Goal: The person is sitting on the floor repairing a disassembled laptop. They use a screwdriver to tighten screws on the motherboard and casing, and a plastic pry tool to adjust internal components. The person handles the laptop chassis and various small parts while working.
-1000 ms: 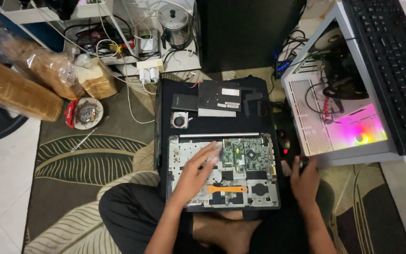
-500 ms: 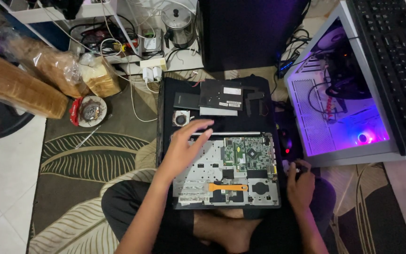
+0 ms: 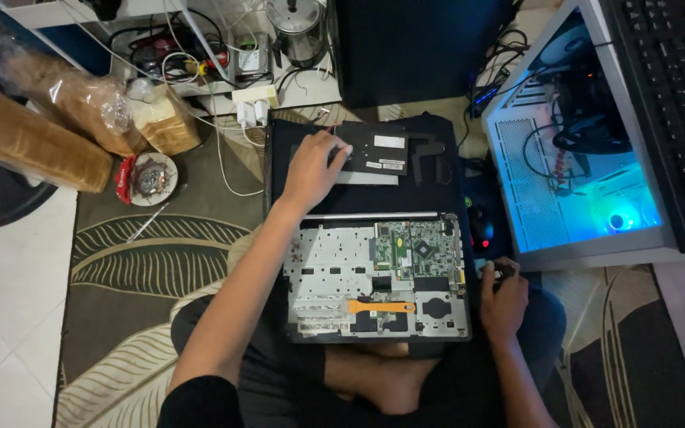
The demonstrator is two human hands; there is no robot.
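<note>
An opened laptop base [image 3: 334, 261] lies on my lap, its green circuit board [image 3: 418, 247] bare and an orange pry tool [image 3: 382, 306] lying across it. My left hand [image 3: 315, 166] reaches forward, palm down, onto the black mat [image 3: 438, 194] beyond the laptop. Its fingertips touch the left end of a black panel [image 3: 374, 149], and what lies under the palm is hidden. My right hand [image 3: 503, 299] rests by the laptop's right edge, fingers curled round a small dark tool [image 3: 503, 272].
A black mouse [image 3: 481, 226] and a cyan-lit computer case [image 3: 580, 182] lie to the right, with a keyboard [image 3: 675, 103] on the case. A black tower [image 3: 414, 47], cables and a metal pot [image 3: 299, 28] are ahead. Bagged bread [image 3: 33, 135] and a red round dish [image 3: 146, 176] sit left.
My left hand left the laptop's inside and moved forward onto the mat, now covering the spot where a small fan lay. The case light turned from pink to cyan.
</note>
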